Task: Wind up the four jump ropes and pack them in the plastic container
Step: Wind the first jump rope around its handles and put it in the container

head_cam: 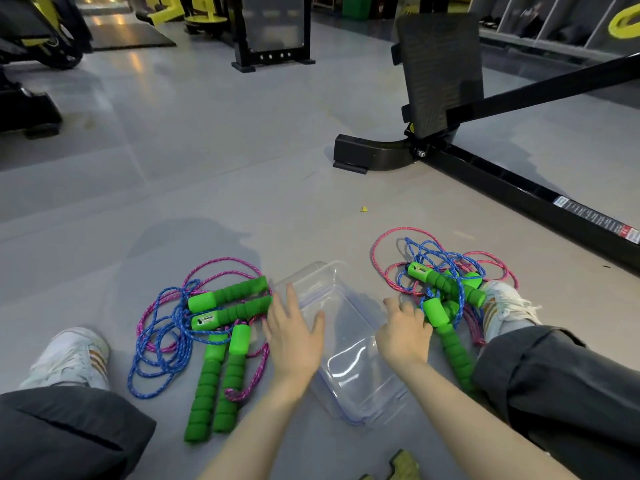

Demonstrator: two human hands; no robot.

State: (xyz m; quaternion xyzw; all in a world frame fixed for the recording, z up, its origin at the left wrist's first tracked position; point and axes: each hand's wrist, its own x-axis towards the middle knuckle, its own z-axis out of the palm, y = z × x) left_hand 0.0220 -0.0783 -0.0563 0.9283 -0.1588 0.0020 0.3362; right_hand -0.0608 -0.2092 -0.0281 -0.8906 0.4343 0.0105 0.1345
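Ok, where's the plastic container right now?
Head view, low centre, on the floor: the plastic container lies between the left hand and right hand, flanked by the left rope pile and right rope pile.

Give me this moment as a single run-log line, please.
left hand: open, over container | right hand: at right rope pile, grip unclear | left rope pile: tangled | container: empty

Two jump ropes point(228, 296) lie on the left, two more ropes point(446, 337) on the right, and one plastic container point(353, 344) sits between.
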